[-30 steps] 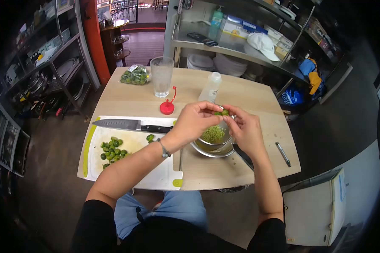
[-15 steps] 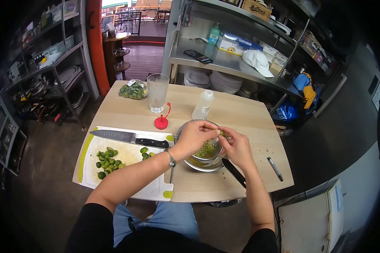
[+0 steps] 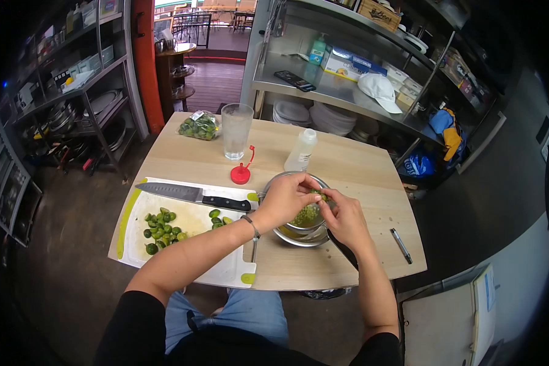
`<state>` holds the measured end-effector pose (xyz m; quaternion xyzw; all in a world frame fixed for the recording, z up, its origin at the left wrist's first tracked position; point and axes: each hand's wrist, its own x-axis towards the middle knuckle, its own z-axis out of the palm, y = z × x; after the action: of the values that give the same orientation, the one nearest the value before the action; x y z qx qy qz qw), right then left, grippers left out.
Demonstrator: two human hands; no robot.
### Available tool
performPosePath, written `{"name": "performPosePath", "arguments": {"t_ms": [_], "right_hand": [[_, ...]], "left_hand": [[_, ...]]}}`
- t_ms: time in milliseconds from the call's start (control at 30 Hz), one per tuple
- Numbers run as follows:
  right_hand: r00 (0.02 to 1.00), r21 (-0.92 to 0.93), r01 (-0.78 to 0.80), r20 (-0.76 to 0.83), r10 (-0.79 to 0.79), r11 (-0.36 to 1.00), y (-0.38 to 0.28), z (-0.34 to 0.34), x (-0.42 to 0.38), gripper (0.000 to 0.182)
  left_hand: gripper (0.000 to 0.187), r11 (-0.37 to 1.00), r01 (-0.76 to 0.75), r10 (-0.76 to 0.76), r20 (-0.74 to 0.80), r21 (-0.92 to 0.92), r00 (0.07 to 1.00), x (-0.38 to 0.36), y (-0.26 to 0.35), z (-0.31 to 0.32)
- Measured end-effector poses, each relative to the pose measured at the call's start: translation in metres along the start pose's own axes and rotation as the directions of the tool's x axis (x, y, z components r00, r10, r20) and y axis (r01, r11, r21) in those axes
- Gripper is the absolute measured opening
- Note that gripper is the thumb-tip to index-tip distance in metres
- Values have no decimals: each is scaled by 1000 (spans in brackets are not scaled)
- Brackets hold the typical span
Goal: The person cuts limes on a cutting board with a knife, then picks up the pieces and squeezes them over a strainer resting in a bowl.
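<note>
Over a metal strainer (image 3: 308, 221) set on a steel bowl (image 3: 303, 241), my left hand (image 3: 288, 199) and my right hand (image 3: 346, 221) meet, fingers closed round a small green citrus piece (image 3: 321, 196). Green seeds and pulp lie inside the strainer, and its black handle (image 3: 343, 249) passes under my right wrist. Left of the bowl, a white cutting board (image 3: 192, 223) carries a large knife (image 3: 198, 196), several cut green citrus pieces (image 3: 161, 230) and a few more (image 3: 216, 218) near my left forearm.
Behind the bowl stands an uncapped squeeze bottle (image 3: 301, 150). A red cap (image 3: 240, 175), a tall glass (image 3: 236, 131) and a bag of green citrus (image 3: 199, 125) are farther left. At the right lies a pen (image 3: 401, 246). Steel shelving (image 3: 341, 89) stands beyond the table (image 3: 360, 174).
The view has shifted slightly, moving the table's items a little to the right in the picture. Both hands remain together over the strainer, with the fingers slightly repositioned.
</note>
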<state>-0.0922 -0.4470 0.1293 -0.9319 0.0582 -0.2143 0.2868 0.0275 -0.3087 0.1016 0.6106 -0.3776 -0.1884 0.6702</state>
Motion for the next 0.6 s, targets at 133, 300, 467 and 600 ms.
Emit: {"name": "performPosePath", "arguments": {"t_ms": [133,300,467,600], "right_hand": [[987,-140,162,43,-158,977,7,5,5,20],[951,-389,288,225,-213,875,28,21,13,9],[951,-449,283,249,-186,847,33,30,15,5],[946,-436,296,254,-200,850,31,28,19,8]], "left_hand": [[35,948,-107,82,96,299,992,-2,9,-6],[35,738,-349,281,208,577,937,1,-29,-8],[25,759,-336,289,175,558,941,1,-30,-9],[24,743,-335,286,179,579,942,5,-31,-11]]}}
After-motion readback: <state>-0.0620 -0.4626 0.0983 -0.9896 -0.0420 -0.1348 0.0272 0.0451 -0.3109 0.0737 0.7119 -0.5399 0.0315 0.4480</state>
